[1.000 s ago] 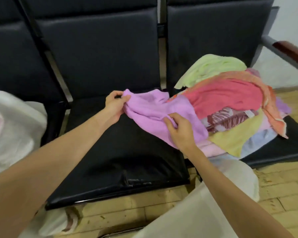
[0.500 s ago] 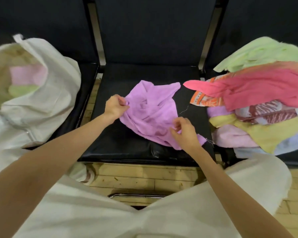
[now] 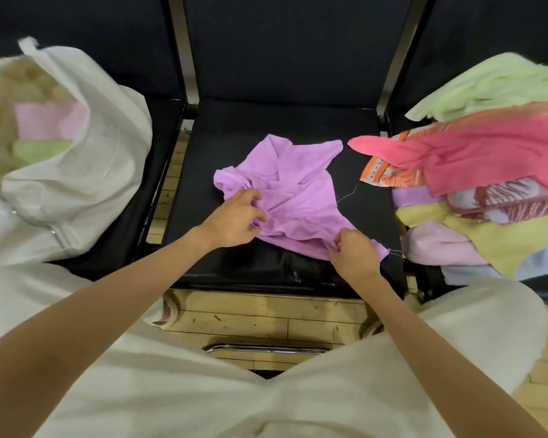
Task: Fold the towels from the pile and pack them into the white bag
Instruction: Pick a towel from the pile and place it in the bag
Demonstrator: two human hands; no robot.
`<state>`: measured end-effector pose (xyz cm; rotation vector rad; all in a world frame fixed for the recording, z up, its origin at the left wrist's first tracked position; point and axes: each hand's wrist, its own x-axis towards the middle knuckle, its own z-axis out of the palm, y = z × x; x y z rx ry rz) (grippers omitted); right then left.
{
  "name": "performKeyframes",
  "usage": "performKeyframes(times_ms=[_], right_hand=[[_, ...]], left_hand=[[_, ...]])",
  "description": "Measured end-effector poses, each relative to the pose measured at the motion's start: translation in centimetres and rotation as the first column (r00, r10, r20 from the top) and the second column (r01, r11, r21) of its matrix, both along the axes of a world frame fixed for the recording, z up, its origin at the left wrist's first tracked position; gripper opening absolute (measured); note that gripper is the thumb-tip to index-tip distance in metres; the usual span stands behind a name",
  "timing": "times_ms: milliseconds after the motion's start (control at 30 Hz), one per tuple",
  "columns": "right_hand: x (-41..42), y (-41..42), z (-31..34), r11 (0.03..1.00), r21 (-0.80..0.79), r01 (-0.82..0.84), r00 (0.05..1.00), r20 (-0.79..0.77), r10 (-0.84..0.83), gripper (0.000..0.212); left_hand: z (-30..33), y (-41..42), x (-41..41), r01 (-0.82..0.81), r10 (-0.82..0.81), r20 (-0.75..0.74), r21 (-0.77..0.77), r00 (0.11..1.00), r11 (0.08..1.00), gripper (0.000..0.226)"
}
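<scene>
Item: one crumpled lilac terry-cloth towel [image 3: 293, 197], lying at the centre of the frame on the black padded middle seat [image 3: 355, 153], bunched and twisted, no edge squared, one corner flipped up toward the top, a loose thread trailing off its right side. My left hand [image 3: 234, 221] had its fingers curled into the cloth at the towel's left side, gripping a gathered fold; my right hand [image 3: 355, 254] pinched the near lower-right edge between thumb and fingertips. Risk noted: with the cloth so tangled, I judged I might pull mismatched edges and fold it crooked; the near edge sat close to the seat front, so a careless tug could drag it to the wooden floor [image 3: 266, 320]. Stock remaining: heaped pile of assorted coloured towels [image 3: 487, 184] at right of frame, its pink one reaching toward the middle seat. Destination: open white fabric bag [image 3: 86, 172] at upper left, pink and green folded pieces showing inside.
</scene>
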<state>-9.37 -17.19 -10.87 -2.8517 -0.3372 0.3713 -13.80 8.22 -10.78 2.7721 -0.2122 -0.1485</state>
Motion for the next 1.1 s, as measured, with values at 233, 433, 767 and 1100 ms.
performKeyframes(times_ms=[233, 433, 767, 1100], right_hand=[[-0.4, 0.2, 2.1, 0.713, 0.690, 0.127, 0.991, -0.052, -0.126, 0.010], [0.6, 0.5, 4.0, 0.551, 0.834, 0.037, 0.989, 0.047, -0.138, 0.010], [2.4, 0.6, 2.1, 0.745, 0.649, -0.157, 0.978, -0.004, 0.210, 0.011], [3.1, 0.0, 1.1, 0.944, 0.264, -0.199, 0.971, -0.075, 0.226, 0.012]], left_hand=[[-1.0, -0.7, 0.8, -0.058, 0.065, -0.166, 0.045, 0.984, 0.997, 0.032], [0.7, -1.4, 0.7, -0.210, 0.156, -0.199, -0.289, 0.967, 0.934, 0.027], [6.1, 4.4, -7.1, -0.171, 0.214, 0.162, -0.246, 0.963, 0.954, 0.044], [2.6, 7.2, -10.6, -0.291, 0.308, -0.119, 0.140, 0.944, 0.946, 0.043]])
